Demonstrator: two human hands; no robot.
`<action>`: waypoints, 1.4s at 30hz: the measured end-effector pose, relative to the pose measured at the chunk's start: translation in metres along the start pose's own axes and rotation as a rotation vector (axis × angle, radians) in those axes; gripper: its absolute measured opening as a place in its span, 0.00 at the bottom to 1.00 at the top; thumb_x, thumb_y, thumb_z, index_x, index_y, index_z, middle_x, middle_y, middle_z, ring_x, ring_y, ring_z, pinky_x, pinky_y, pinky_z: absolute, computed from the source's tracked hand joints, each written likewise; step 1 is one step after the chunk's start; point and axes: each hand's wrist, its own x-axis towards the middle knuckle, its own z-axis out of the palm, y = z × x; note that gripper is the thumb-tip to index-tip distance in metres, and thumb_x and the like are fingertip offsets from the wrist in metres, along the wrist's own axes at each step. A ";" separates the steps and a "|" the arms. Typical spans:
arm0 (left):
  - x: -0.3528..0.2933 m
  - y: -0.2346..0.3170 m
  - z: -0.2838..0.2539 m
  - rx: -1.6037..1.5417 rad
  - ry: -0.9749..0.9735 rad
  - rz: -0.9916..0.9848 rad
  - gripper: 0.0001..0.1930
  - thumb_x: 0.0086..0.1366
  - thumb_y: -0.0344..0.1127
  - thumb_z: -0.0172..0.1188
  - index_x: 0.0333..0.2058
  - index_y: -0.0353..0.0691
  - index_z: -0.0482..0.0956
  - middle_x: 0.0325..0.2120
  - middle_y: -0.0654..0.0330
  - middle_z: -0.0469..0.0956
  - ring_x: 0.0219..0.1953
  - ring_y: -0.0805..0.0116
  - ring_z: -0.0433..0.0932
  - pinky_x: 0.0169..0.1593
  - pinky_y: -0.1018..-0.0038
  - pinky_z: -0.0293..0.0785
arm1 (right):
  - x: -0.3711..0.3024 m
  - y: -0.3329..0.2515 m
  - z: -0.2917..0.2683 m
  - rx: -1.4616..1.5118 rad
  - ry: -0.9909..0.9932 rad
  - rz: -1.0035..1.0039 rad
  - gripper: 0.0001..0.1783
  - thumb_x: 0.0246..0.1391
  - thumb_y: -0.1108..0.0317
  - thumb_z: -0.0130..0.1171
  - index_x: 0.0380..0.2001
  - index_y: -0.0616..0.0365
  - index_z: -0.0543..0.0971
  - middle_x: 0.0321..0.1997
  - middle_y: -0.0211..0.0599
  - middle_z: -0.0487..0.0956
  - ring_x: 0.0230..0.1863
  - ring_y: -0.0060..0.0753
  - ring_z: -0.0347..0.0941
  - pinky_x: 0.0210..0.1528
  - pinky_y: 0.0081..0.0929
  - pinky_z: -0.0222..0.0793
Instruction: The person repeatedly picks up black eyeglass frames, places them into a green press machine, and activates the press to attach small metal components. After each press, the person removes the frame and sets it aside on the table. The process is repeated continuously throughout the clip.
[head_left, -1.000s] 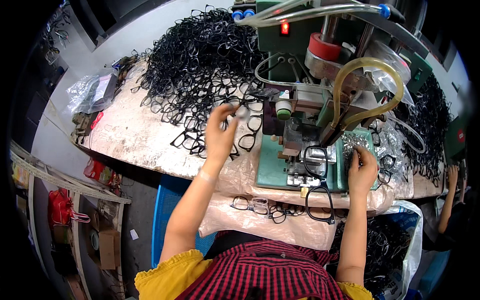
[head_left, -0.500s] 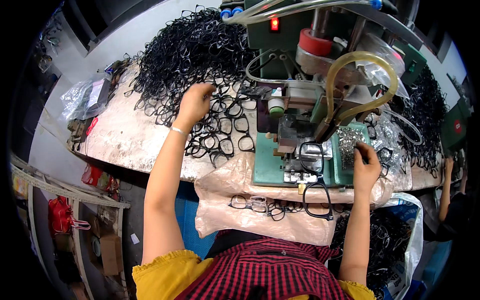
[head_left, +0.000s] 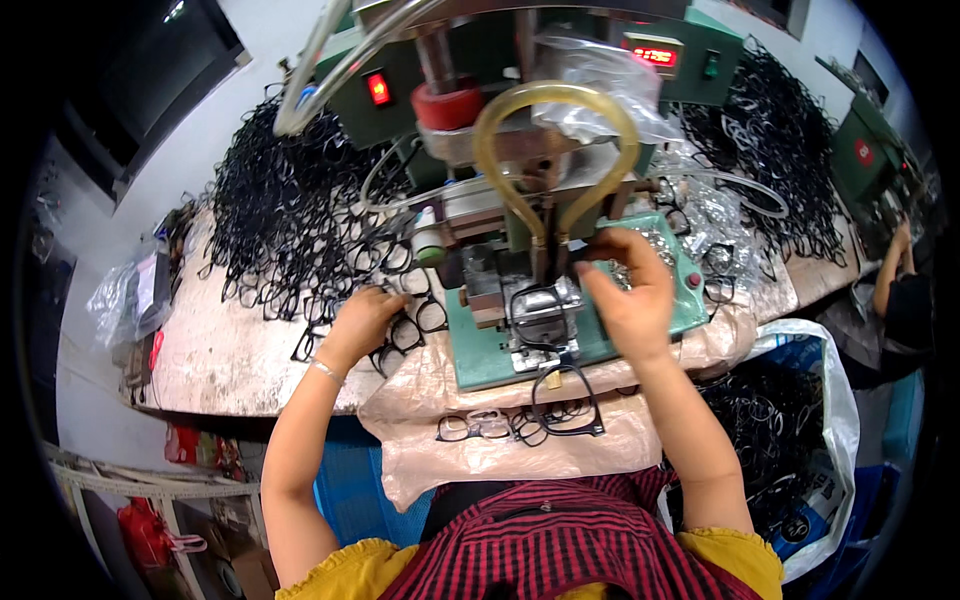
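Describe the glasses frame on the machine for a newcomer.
Start at the green machine base under the looped yellow tube. There, a black glasses frame lies across the metal fixture, its near rim jutting past the base's front edge. Unlike the piled frames, it alone occupies the fixture.

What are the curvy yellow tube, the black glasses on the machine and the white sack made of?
The yellow tube looks like rubber or soft plastic: smooth, bent and slightly see-through. The black glasses are probably plastic, with thick, slightly shiny rims. The white sack seems to be plastic: its edge is glossy and crinkled.
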 end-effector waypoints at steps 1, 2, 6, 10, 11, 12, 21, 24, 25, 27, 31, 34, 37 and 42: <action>0.000 0.000 -0.003 -0.058 0.018 -0.058 0.20 0.52 0.19 0.56 0.45 0.41 0.80 0.31 0.54 0.80 0.39 0.52 0.77 0.45 0.60 0.73 | -0.001 0.002 0.010 0.154 0.019 0.057 0.19 0.47 0.80 0.63 0.45 0.65 0.76 0.37 0.35 0.81 0.41 0.24 0.77 0.47 0.21 0.70; 0.001 0.000 -0.003 -0.205 0.181 -0.116 0.19 0.53 0.18 0.56 0.45 0.40 0.80 0.35 0.51 0.80 0.41 0.50 0.77 0.44 0.62 0.74 | -0.002 -0.002 0.013 0.123 0.043 0.050 0.21 0.48 0.80 0.63 0.47 0.66 0.74 0.37 0.35 0.80 0.41 0.23 0.76 0.47 0.21 0.70; -0.017 0.006 0.005 -1.303 0.635 -0.646 0.19 0.71 0.27 0.50 0.59 0.38 0.66 0.43 0.60 0.76 0.40 0.67 0.77 0.45 0.73 0.76 | -0.010 -0.002 0.022 0.253 0.032 0.151 0.25 0.49 0.80 0.63 0.52 0.67 0.70 0.35 0.34 0.79 0.41 0.21 0.75 0.51 0.19 0.67; 0.004 0.064 -0.017 -1.707 1.000 -0.478 0.17 0.75 0.40 0.47 0.55 0.34 0.68 0.43 0.53 0.75 0.42 0.60 0.79 0.45 0.64 0.82 | -0.005 -0.021 0.026 0.369 -0.033 0.267 0.28 0.49 0.78 0.64 0.54 0.67 0.69 0.36 0.35 0.81 0.41 0.20 0.74 0.50 0.19 0.67; 0.009 0.078 -0.025 -1.720 1.068 -0.380 0.16 0.76 0.40 0.47 0.53 0.34 0.69 0.45 0.51 0.76 0.43 0.58 0.79 0.46 0.64 0.82 | -0.005 -0.027 0.027 0.407 -0.038 0.300 0.27 0.50 0.78 0.64 0.54 0.67 0.68 0.38 0.34 0.82 0.42 0.19 0.74 0.50 0.19 0.67; 0.010 0.097 -0.041 -1.636 1.110 -0.319 0.15 0.75 0.39 0.47 0.52 0.35 0.69 0.45 0.51 0.76 0.43 0.57 0.79 0.47 0.63 0.81 | -0.007 -0.036 0.026 0.427 -0.006 0.349 0.27 0.50 0.78 0.63 0.55 0.67 0.69 0.38 0.35 0.82 0.44 0.21 0.75 0.51 0.21 0.67; 0.052 0.192 -0.090 -0.391 0.551 0.437 0.12 0.48 0.31 0.67 0.36 0.45 0.86 0.43 0.62 0.84 0.26 0.64 0.72 0.48 0.59 0.77 | 0.005 0.025 -0.044 -0.818 -0.113 -0.047 0.16 0.45 0.68 0.66 0.41 0.58 0.82 0.54 0.47 0.78 0.60 0.52 0.70 0.62 0.42 0.65; 0.058 0.192 -0.082 -0.368 0.530 0.457 0.13 0.48 0.31 0.68 0.36 0.46 0.86 0.42 0.63 0.84 0.24 0.65 0.70 0.49 0.59 0.77 | -0.009 0.068 -0.076 -1.080 0.023 -0.061 0.12 0.44 0.69 0.67 0.35 0.56 0.84 0.52 0.48 0.79 0.61 0.52 0.69 0.61 0.43 0.65; 0.059 0.192 -0.084 -0.370 0.523 0.452 0.13 0.48 0.32 0.68 0.36 0.46 0.86 0.42 0.63 0.84 0.24 0.66 0.70 0.49 0.59 0.77 | -0.009 0.074 -0.081 -1.023 0.030 -0.105 0.10 0.43 0.70 0.67 0.33 0.56 0.84 0.52 0.48 0.79 0.60 0.52 0.69 0.61 0.43 0.65; 0.057 0.192 -0.083 -0.395 0.533 0.451 0.12 0.49 0.32 0.68 0.36 0.46 0.86 0.42 0.63 0.84 0.24 0.66 0.70 0.49 0.59 0.76 | -0.011 0.076 -0.082 -0.952 0.043 -0.105 0.07 0.43 0.71 0.67 0.29 0.57 0.84 0.52 0.47 0.79 0.58 0.52 0.71 0.60 0.42 0.66; 0.047 0.191 -0.081 -0.438 0.524 0.422 0.15 0.52 0.29 0.67 0.41 0.43 0.84 0.45 0.61 0.83 0.26 0.65 0.73 0.53 0.57 0.75 | -0.002 0.075 -0.070 -0.906 0.057 -0.154 0.07 0.47 0.71 0.64 0.32 0.58 0.81 0.46 0.46 0.81 0.51 0.51 0.75 0.56 0.42 0.69; 0.007 0.206 -0.055 -0.474 0.645 0.235 0.23 0.52 0.27 0.68 0.49 0.42 0.77 0.56 0.56 0.76 0.51 0.53 0.79 0.58 0.54 0.70 | -0.002 0.085 -0.066 -0.761 0.073 -0.082 0.08 0.52 0.72 0.62 0.36 0.61 0.81 0.42 0.46 0.82 0.46 0.49 0.77 0.53 0.38 0.70; -0.100 0.199 -0.011 -0.495 0.620 -0.206 0.27 0.57 0.26 0.66 0.56 0.41 0.72 0.56 0.48 0.75 0.49 0.52 0.77 0.53 0.63 0.68 | -0.018 0.081 -0.084 -0.561 0.200 -0.032 0.08 0.58 0.73 0.58 0.40 0.63 0.81 0.39 0.40 0.82 0.42 0.34 0.78 0.48 0.29 0.71; -0.296 0.238 0.085 -0.641 0.464 -1.242 0.19 0.67 0.34 0.59 0.53 0.32 0.71 0.45 0.52 0.77 0.47 0.60 0.76 0.54 0.67 0.70 | -0.021 0.060 -0.081 -0.429 0.188 0.052 0.08 0.60 0.74 0.57 0.40 0.64 0.82 0.38 0.31 0.81 0.39 0.20 0.74 0.45 0.20 0.68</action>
